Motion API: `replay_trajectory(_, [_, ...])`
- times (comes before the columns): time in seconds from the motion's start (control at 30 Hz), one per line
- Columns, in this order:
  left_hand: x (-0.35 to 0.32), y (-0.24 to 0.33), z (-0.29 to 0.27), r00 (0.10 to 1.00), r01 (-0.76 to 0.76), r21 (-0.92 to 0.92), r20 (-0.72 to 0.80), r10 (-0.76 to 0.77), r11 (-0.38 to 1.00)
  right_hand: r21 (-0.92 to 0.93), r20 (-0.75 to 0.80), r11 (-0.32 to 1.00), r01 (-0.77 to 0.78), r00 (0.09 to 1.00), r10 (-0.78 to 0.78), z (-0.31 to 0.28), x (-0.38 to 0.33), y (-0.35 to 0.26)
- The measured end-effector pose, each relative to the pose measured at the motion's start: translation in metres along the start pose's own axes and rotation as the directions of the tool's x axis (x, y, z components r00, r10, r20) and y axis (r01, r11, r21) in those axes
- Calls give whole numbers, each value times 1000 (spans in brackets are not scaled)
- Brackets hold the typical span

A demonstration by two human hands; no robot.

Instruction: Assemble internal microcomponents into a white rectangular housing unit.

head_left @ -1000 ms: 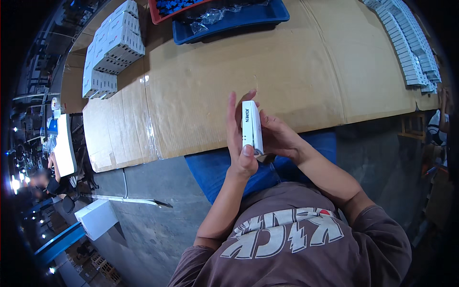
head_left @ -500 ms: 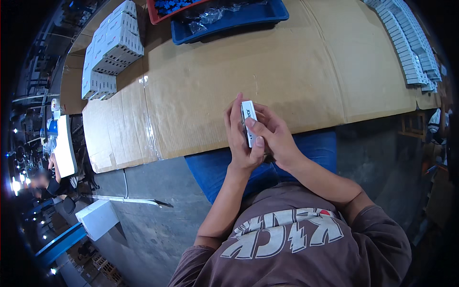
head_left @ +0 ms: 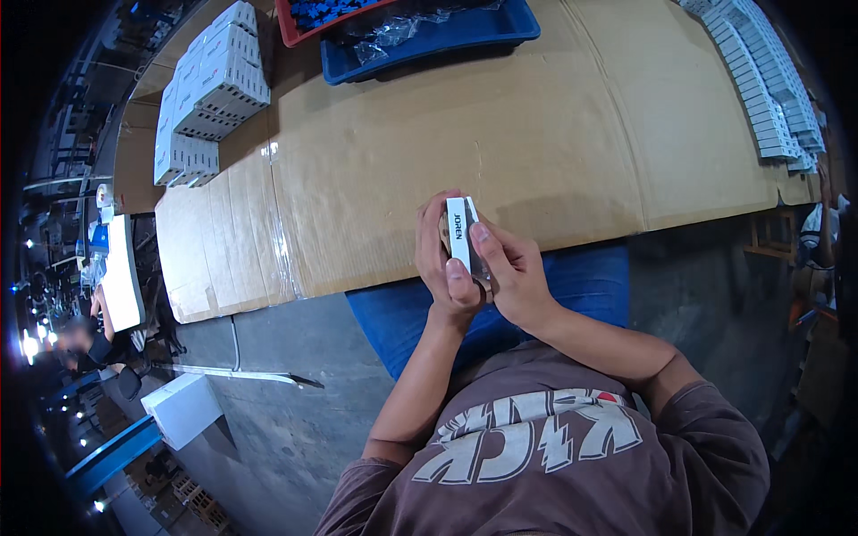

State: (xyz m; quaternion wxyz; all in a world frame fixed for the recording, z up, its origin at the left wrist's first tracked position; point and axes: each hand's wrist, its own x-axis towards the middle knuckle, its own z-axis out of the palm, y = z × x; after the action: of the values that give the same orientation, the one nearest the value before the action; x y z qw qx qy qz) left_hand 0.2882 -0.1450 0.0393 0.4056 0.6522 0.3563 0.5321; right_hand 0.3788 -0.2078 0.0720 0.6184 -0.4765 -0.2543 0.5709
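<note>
A small, narrow white carton (head_left: 458, 248) with dark lettering on its face is held between both hands, just above the near edge of the cardboard-covered table. My left hand (head_left: 437, 272) wraps round its left side, with the thumb over the lower end. My right hand (head_left: 520, 279) grips from the right, its thumb on the carton's right side. A white strip stands slightly apart at the upper right of the carton, with a darker area below it; whether this is a raised flap, I cannot tell. The fingers hide the underside.
White cartons (head_left: 219, 94) are stacked at the far left of the table (head_left: 384, 170). More small cartons stand in long rows (head_left: 760, 85) at the far right. At the back, a blue tray (head_left: 429, 61) holds clear plastic, beside a red tray (head_left: 288, 24) of blue pieces.
The carton has turned in my hands, showing its lettered face more squarely. My left thumb now lies over its lower end, and my right thumb has shifted to its right side.
</note>
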Motion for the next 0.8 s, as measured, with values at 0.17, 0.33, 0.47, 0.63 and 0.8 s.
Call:
replay_trajectory(0.17, [-3, -11, 1, 997, 60, -66, 58, -56, 996, -14, 55, 994, -109, 992, 109, -12, 18, -7])
replay_trajectory(0.33, [-4, -17, -6, 948, 294, -131, 164, -272, 947, -82, 154, 980, -179, 970, 190, -32, 27, -24])
replay_trajectory(0.47, [4, -7, -11, 819, 565, -466, 219, -530, 681, -567, 276, 819, 90, 957, 86, -41, 23, -35])
replay_trajectory(0.63, [2, 13, -9, 604, 793, -397, 420, -677, 462, -656, 490, 435, 617, 786, -376, -60, 37, -18])
replay_trajectory(0.8, [0, 36, -1, 541, 817, -502, 496, -679, 284, -573, 629, 268, 774, 625, -461, -63, 52, -15])
